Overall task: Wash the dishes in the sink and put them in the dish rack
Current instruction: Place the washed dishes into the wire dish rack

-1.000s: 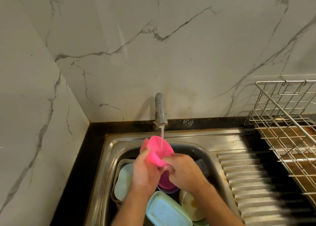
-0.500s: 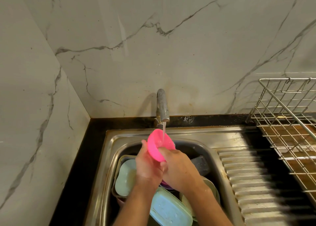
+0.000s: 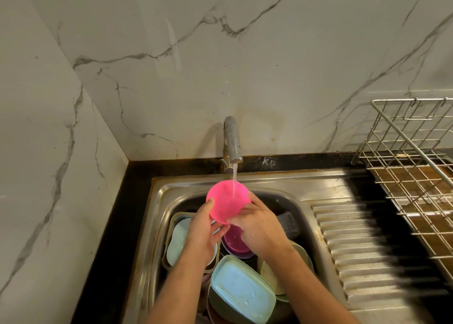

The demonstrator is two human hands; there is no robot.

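Pink bowl [image 3: 226, 201]: held over the sink [image 3: 269, 183], directly under the tap [image 3: 232, 139], tilted so the running stream strikes its pink surface (presumably to rinse it). Left hand [image 3: 202, 235]: grasping the bowl's left rim, fingers curled round the edge. Right hand [image 3: 257, 228]: grasping the right rim, steadying it. Unwashed stock: blue-lidded containers [image 3: 241, 289], a purple bowl [image 3: 234, 240] and others, piled in the basin below. Dish rack [image 3: 411, 166]: wire, on the counter [image 3: 117, 225] to the right, beyond the ribbed drainboard [image 3: 367, 250]; no dishes visible in it. Judged early in the job.
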